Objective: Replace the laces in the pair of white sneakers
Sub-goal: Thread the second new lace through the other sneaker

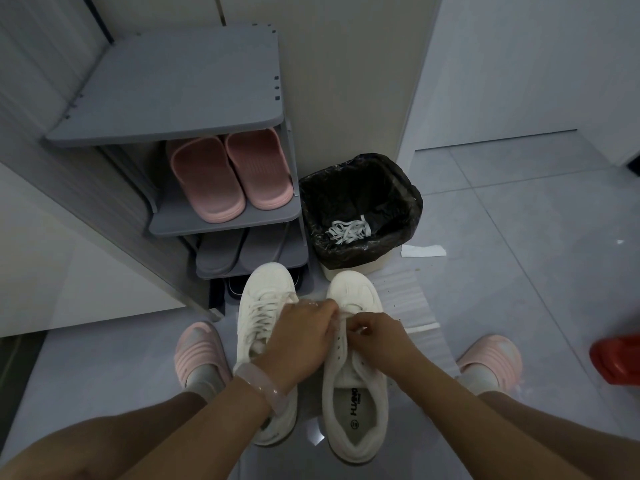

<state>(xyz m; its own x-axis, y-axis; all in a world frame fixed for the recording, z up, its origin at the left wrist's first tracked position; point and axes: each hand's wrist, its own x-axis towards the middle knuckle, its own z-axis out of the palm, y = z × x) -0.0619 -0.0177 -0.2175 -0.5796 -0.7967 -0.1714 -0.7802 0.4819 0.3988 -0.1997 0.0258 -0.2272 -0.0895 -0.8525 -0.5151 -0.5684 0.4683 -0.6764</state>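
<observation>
We have both white sneakers on the floor (519, 237) in front of the shoe rack (166, 109); left sneaker (263, 306) is laced. Our left hand (299, 336) and right hand (375, 336) pinch the lace (346, 317) at the right sneaker (356, 393)'s upper eyelets. Old laces (348, 230) lie in the bin (360, 209).

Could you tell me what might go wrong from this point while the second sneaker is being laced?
1. Both hands, left hand and right hand, crowd the front eyelets of the right sneaker, hiding them, so an eyelet could be skipped.
2. The left forearm lies across the laced left sneaker and may nudge it.
3. The old laces sit in the open bin just past the toes; a loose new lace end might get mixed up there.
</observation>
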